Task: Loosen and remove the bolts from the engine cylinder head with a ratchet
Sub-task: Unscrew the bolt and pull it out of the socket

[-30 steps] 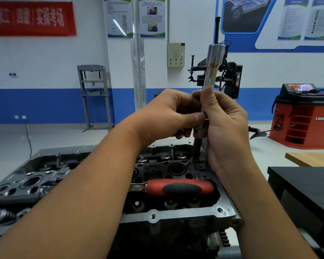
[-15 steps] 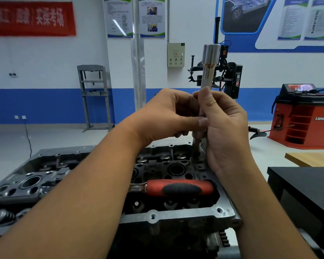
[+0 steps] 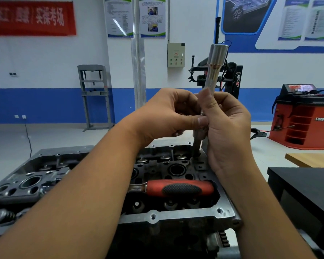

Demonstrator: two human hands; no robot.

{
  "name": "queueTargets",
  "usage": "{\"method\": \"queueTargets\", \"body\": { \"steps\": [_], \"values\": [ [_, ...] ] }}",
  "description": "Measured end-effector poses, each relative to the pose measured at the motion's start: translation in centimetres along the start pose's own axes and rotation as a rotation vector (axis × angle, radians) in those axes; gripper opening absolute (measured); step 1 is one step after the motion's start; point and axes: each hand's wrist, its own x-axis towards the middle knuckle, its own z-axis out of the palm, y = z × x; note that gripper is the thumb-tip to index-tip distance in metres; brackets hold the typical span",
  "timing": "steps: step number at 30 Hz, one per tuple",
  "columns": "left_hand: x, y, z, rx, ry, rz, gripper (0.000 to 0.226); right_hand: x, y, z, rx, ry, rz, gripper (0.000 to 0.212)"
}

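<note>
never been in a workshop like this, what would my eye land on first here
Dead centre, both hands, the left hand and right hand, grip a long silver socket tool standing upright over the far right corner of the grey cylinder head. Just below them a red-handled ratchet lies flat across the head, unheld. At the right edge stands a bright red machine.

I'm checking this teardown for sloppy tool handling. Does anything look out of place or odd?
One thing: the ratchet, red handle and all, lies loose across the open cylinder head among the valve gear. Meanwhile both the left hand and right hand hold the long socket upright over a bolt hole at the head's far edge. No visible damage.
</note>
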Motion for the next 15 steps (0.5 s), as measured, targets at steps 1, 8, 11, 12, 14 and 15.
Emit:
{"method": "queueTargets", "body": {
  "steps": [1, 8, 11, 12, 14, 15],
  "values": [
    [0.01, 0.01, -0.02, -0.002, -0.003, -0.001, 0.032, 0.02, 0.00, 0.03, -0.010, 0.009, -0.012, 0.029],
    [0.12, -0.23, 0.00, 0.044, -0.085, 0.001, 0.019, 0.11, 0.06, 0.08, -0.015, -0.002, 0.016, 0.030],
    [0.08, -0.18, 0.04, 0.076, -0.005, 0.002, 0.027, 0.00, -0.02, 0.11, -0.029, 0.028, 0.015, 0.022],
    [0.09, -0.23, 0.02, 0.085, 0.020, -0.001, 0.033, -0.01, 0.03, 0.08, -0.053, 0.037, 0.005, 0.019],
    [0.15, -0.32, -0.08, 0.074, 0.038, -0.005, 0.035, 0.04, 0.15, 0.03, -0.097, 0.044, -0.012, 0.015],
    [0.18, -0.34, -0.13, 0.051, 0.023, -0.007, 0.031, 0.08, 0.21, 0.02, -0.105, 0.042, -0.014, 0.015]
  ]
}}
